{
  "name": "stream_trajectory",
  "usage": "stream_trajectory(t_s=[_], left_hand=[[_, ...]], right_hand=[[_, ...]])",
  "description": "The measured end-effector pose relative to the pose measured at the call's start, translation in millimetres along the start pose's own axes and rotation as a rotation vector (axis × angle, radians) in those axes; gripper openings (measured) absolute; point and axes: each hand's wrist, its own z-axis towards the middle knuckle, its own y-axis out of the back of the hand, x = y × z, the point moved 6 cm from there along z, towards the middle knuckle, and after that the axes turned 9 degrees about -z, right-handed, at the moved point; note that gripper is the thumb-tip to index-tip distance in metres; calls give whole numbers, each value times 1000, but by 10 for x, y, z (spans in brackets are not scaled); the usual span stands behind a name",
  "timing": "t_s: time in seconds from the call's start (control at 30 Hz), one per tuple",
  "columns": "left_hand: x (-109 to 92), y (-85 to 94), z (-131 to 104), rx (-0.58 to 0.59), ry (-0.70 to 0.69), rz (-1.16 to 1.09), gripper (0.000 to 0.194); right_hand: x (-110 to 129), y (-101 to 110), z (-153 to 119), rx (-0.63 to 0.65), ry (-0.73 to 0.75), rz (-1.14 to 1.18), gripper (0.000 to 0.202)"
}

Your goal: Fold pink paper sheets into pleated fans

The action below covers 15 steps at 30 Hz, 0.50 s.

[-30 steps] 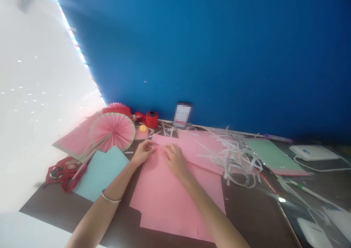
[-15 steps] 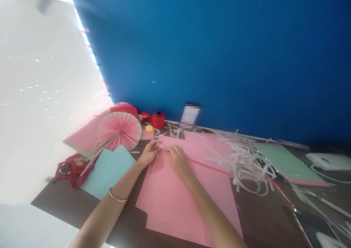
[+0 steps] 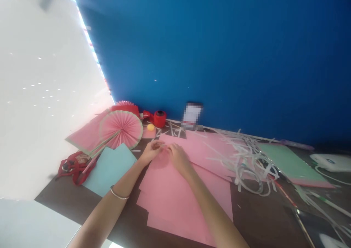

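My left hand [image 3: 150, 151], a silver bangle on its wrist, pinches the far left corner of a pink paper sheet [image 3: 167, 189]. My right hand [image 3: 177, 156] is close beside it, its fingertips closed on the same edge. Between the two sets of fingers a small pale bit shows, too small to name. More pink sheets lie overlapped underneath and to the right. Left of my hands are light blue sheets [image 3: 111, 171] and a round pleated pink paper fan [image 3: 120, 129] with a green rim.
Loose white paper strips [image 3: 246, 167] are heaped on the right, near a green sheet [image 3: 293, 164]. Along the blue wall stand a red tape roll [image 3: 159, 119] and a propped phone [image 3: 191, 115]. A yellow round item [image 3: 150, 127] and red straps [image 3: 78, 167] sit leftward.
My right hand has come closer to the left, and their fingertips now nearly meet at the paper's edge. The upper pink sheet has shifted, baring stepped edges below. The view has moved slightly.
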Motion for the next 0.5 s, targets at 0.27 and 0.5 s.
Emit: stream_trajectory(t_s=[0.27,0.5], left_hand=[[19,23,52,-45,-48,50,34],[-9,71,59,-105,-46,23,35]], right_hand=[[-46,-6,68,26,-127,185,12],[-154,36,96,35,-219,280,13]])
